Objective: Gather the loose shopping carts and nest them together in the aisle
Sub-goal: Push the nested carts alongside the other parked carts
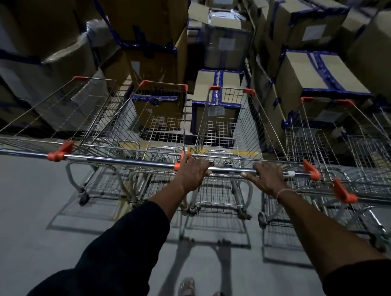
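Observation:
Several wire shopping carts with orange corner caps stand side by side, facing stacked boxes. Both my hands hold the chrome handle bar (230, 170) of the middle cart (224, 115). My left hand (192, 171) grips the bar's left end, by an orange cap. My right hand (267, 177) grips it further right. Another cart (158, 118) stands just left of it, its handle (115, 160) in line with mine. One more cart (56, 113) is at the far left. A cart (336, 143) stands at the right, its handle (369, 198) nearer to me.
Stacked cardboard boxes (309, 77) with blue tape fill the space ahead and on both sides. One box (217, 98) sits directly beyond the middle cart. Grey concrete floor (37, 208) lies at the left and under me. My feet (188, 287) show at the bottom.

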`<state>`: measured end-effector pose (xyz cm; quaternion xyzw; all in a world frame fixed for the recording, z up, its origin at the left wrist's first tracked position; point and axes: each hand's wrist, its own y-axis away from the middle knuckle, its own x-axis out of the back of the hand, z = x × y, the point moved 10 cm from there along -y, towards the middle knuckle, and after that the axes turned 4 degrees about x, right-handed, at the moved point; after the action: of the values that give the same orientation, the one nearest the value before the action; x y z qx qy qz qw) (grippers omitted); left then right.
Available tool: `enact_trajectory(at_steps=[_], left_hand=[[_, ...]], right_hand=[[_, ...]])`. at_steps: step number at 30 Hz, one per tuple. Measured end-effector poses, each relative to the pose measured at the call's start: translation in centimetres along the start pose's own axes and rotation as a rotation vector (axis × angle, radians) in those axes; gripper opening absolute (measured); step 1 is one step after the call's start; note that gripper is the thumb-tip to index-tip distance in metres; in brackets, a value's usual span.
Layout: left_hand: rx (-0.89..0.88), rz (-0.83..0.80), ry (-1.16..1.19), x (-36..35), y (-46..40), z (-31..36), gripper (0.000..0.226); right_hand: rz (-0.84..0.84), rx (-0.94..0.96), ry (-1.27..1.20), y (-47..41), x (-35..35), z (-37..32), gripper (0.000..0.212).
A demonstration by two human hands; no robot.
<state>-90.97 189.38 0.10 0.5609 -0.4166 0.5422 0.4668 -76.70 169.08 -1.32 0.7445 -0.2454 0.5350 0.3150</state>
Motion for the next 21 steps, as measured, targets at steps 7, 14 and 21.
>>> enact_trajectory(at_steps=[7, 14, 21], left_hand=[[-0.030, -0.061, -0.064, 0.5, 0.2, 0.4, 0.040], [0.017, -0.158, -0.096, -0.8, -0.1, 0.1, 0.058], [0.156, -0.006, -0.164, 0.6, -0.6, 2.8, 0.092]], right_hand=[[-0.030, -0.045, 0.036, 0.2, -0.3, 0.1, 0.123], [-0.060, -0.009, -0.017, 1.1, 0.0, 0.0, 0.122], [-0.026, 0.056, -0.110, 3.6, 3.6, 2.4, 0.109]])
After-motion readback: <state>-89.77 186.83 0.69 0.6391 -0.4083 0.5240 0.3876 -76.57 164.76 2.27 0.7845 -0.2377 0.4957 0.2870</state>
